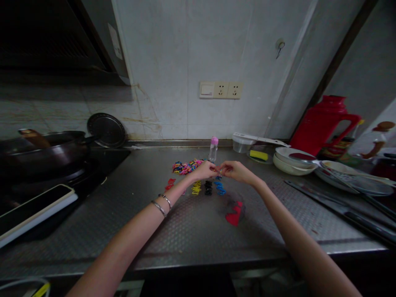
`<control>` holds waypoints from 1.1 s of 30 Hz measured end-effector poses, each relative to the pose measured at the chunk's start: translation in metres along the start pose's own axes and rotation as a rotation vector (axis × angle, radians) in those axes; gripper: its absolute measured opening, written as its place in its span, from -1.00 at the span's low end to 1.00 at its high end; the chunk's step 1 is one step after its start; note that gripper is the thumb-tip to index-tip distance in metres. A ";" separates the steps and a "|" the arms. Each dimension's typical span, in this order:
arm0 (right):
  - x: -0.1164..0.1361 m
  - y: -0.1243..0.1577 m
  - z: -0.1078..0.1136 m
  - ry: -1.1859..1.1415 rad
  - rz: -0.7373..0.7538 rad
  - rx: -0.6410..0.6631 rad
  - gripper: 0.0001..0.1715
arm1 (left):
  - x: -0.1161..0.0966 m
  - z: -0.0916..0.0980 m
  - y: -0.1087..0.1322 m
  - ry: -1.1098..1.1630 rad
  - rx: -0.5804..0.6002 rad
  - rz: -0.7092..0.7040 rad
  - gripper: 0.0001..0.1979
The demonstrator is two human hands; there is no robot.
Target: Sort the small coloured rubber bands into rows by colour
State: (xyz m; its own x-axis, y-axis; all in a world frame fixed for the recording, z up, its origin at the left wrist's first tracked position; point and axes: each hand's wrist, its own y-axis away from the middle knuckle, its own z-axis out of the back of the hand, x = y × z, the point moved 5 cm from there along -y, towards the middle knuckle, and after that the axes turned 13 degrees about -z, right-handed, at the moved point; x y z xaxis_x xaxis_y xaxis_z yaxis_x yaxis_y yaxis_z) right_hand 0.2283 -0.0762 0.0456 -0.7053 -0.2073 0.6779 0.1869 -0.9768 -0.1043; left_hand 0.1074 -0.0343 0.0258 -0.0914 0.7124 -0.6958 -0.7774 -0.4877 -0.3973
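Many small coloured bands lie in a mixed pile (187, 166) on the metal counter (123, 218). In front of it sit smaller groups: red (170, 184), yellow (196, 188), black (208, 188) and blue (220, 188). My left hand (206, 170) and my right hand (235, 171) meet above the counter, just right of the pile, fingertips pinched together. Whatever they hold between them is too small to name. A clear bottle with a pink cap (213, 149) stands right behind my left hand.
On the left are a pan (58, 152) on the stove and a white-edged device (37, 212). At the right stand bowls (292, 161), a yellow sponge (258, 155), a red thermos (321, 123) and long dark utensils. A red patch (234, 214) marks the counter near my right forearm.
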 end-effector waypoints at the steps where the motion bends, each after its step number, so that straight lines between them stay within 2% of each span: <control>1: -0.001 0.000 0.000 0.003 -0.004 -0.001 -0.74 | -0.001 0.000 0.001 -0.012 0.003 -0.009 -0.74; 10: -0.009 0.009 0.000 0.023 -0.001 0.004 -0.71 | -0.006 -0.007 0.007 -0.094 0.026 -0.026 -0.77; 13: -0.014 0.013 0.000 0.018 -0.022 0.030 -0.68 | -0.010 -0.011 0.008 -0.147 0.063 -0.026 -0.79; 18: -0.019 0.021 0.006 0.080 -0.048 -0.011 -0.70 | -0.013 -0.018 0.010 -0.256 0.139 -0.039 -0.83; 24: -0.026 0.028 0.009 0.098 -0.078 -0.001 -0.72 | -0.018 -0.024 0.014 -0.270 0.242 -0.084 -0.77; 27: -0.027 0.030 0.008 0.087 -0.071 0.007 -0.72 | -0.022 -0.021 0.016 -0.279 0.247 -0.102 -0.76; 33: -0.022 0.035 0.000 0.076 -0.056 0.032 -0.69 | -0.024 -0.002 0.028 -0.266 0.170 -0.044 -0.75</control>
State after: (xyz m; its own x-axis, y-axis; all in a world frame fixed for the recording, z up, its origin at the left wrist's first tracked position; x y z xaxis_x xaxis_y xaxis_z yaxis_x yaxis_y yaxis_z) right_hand 0.2504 -0.1060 0.0272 -0.7647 -0.1569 0.6250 0.1668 -0.9850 -0.0433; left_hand 0.0890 -0.0660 0.0298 -0.1980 0.8488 -0.4903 -0.8748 -0.3786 -0.3023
